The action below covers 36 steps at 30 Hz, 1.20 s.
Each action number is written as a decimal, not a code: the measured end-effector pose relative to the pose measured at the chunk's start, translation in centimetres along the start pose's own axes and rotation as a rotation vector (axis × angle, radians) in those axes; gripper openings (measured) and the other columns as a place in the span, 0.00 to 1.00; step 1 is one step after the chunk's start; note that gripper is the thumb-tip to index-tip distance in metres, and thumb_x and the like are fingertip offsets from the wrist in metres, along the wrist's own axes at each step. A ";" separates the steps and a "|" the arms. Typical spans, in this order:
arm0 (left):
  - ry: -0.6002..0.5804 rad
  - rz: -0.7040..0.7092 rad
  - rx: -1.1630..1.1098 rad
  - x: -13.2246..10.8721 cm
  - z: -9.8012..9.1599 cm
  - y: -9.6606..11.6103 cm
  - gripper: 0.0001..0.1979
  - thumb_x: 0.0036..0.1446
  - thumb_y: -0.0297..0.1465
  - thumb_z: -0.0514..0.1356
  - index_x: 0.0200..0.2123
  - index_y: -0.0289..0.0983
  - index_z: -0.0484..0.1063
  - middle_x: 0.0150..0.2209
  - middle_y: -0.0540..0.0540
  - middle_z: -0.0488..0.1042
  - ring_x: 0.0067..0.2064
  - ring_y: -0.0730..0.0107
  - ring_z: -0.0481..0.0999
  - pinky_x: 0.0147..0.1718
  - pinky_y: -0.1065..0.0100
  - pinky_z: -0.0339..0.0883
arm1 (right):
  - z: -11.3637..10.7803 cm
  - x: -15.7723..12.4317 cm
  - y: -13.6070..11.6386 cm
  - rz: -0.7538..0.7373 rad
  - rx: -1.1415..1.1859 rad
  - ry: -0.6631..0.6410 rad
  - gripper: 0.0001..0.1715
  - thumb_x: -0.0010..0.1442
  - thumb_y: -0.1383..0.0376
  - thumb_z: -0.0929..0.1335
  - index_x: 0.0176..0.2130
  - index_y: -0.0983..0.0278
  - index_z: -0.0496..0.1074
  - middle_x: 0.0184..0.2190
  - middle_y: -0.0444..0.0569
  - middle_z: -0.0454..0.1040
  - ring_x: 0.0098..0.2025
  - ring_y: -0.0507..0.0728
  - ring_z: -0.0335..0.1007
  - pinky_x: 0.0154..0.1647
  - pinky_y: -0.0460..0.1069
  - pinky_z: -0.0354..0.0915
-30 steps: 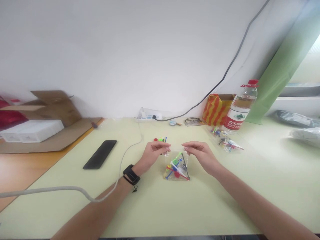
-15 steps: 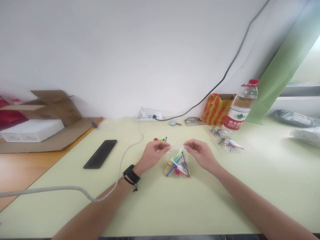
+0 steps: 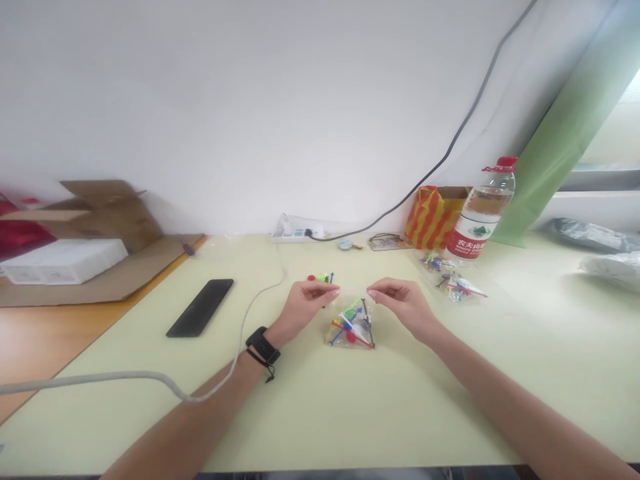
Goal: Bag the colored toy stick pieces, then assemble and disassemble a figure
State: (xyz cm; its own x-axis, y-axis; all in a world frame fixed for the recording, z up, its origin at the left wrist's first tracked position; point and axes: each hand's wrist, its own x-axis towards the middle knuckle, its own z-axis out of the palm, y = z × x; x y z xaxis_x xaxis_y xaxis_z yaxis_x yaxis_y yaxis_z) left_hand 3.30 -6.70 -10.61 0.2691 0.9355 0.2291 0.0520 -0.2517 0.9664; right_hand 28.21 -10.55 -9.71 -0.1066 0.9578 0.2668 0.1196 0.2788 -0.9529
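A small clear plastic bag [image 3: 351, 325] full of coloured plastic sticks and pieces stands on the pale green table [image 3: 320, 413]. My left hand [image 3: 303, 307], with a black watch on its wrist, pinches the bag's top left corner. My right hand [image 3: 403, 303] pinches the top right corner. Both hands have the fingers closed on the bag's upper edge. A few loose coloured pieces [image 3: 321, 277] lie just behind my left hand.
A black phone [image 3: 201, 307] lies to the left, crossed near by a grey cable [image 3: 150, 377]. A second clear bag of coloured pieces [image 3: 453, 282] lies by a water bottle [image 3: 479, 218]. A striped bag [image 3: 431, 218], glasses [image 3: 386, 241], a power strip [image 3: 298, 233] and cardboard [image 3: 107, 267] sit further back.
The bag has been drawn slightly up and away from me between both hands, which have moved a little closer together. Nothing else has moved.
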 end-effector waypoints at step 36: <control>-0.173 0.189 0.290 -1.3 1.3 1.6 0.12 0.64 0.38 0.62 0.36 0.36 0.80 0.34 0.44 0.79 0.36 0.66 0.75 0.37 0.67 0.69 | 0.4 -0.7 -0.9 -0.192 -0.385 -0.156 0.12 0.67 0.56 0.67 0.41 0.60 0.77 0.32 0.49 0.76 0.35 0.58 0.71 0.35 0.52 0.66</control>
State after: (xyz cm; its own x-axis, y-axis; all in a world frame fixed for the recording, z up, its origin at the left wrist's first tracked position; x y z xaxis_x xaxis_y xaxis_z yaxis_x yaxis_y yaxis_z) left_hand 4.28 -8.60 -9.51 0.4571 0.8163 0.3531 0.2492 -0.4987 0.8302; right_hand 27.78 -11.47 -9.05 -0.3066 0.8724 0.3807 0.4379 0.4843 -0.7574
